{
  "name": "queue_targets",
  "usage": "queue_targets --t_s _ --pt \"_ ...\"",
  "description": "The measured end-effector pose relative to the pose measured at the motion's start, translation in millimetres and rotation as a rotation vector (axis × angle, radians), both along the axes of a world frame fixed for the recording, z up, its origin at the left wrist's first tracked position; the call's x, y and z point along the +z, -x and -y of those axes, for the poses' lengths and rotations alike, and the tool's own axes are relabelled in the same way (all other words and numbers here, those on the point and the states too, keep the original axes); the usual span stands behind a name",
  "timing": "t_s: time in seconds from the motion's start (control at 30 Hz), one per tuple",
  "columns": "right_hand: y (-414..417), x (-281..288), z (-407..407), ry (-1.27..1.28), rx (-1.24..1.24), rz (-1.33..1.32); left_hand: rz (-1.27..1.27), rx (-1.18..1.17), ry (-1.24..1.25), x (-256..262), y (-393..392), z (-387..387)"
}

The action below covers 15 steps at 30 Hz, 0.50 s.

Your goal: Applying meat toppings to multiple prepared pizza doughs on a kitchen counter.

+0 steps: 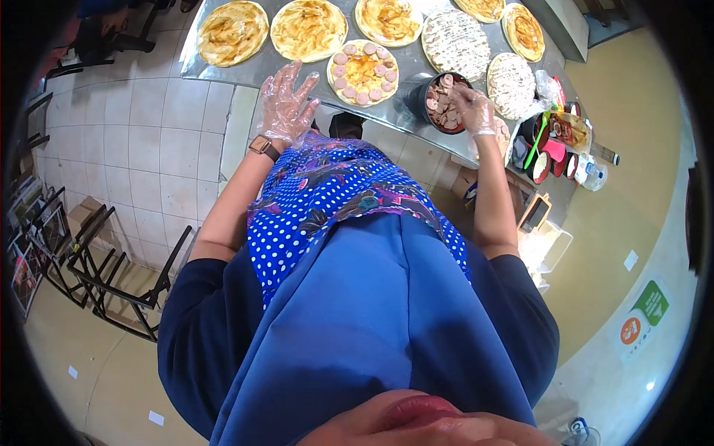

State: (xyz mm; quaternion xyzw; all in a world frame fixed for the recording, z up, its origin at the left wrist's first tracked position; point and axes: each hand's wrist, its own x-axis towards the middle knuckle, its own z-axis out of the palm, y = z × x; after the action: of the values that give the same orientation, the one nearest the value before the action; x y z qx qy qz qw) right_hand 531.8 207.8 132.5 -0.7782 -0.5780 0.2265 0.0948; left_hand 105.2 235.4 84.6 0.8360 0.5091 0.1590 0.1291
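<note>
My right hand point(474, 110), in a clear plastic glove, reaches over the rim of a dark round container point(421, 101) full of sliced sausage point(444, 111). Its fingertips are among the slices; whether they grip one cannot be told. Gloved too, my left hand point(288, 100) is spread with nothing in it, at the near edge of the metal table. Between the hands lies a pizza base point(363, 72) with a ring of sausage slices around its sauced middle. Two sauced bases point(233, 33) point(309, 29) lie at the left and another sauced base point(389, 20) is behind.
Right of the container lie rounds with white drizzled topping point(456, 43). Further right are small tubs point(540, 167), a green utensil point(536, 140), a sauce pouch point(570, 132) and a clear plastic bottle point(592, 174). Black metal frames point(120, 273) stand on the floor at left.
</note>
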Motion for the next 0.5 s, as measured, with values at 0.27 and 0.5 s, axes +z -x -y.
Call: queue_targets --t_s 0.27,0.5 --pt "-7 -15 4 0.000 -0.003 0.016 0.019 -0.008 -0.027 10 -8 -4" --pt "27 25 -27 -0.081 0.035 -0.073 0.048 0.006 -0.003 5 -6 2"
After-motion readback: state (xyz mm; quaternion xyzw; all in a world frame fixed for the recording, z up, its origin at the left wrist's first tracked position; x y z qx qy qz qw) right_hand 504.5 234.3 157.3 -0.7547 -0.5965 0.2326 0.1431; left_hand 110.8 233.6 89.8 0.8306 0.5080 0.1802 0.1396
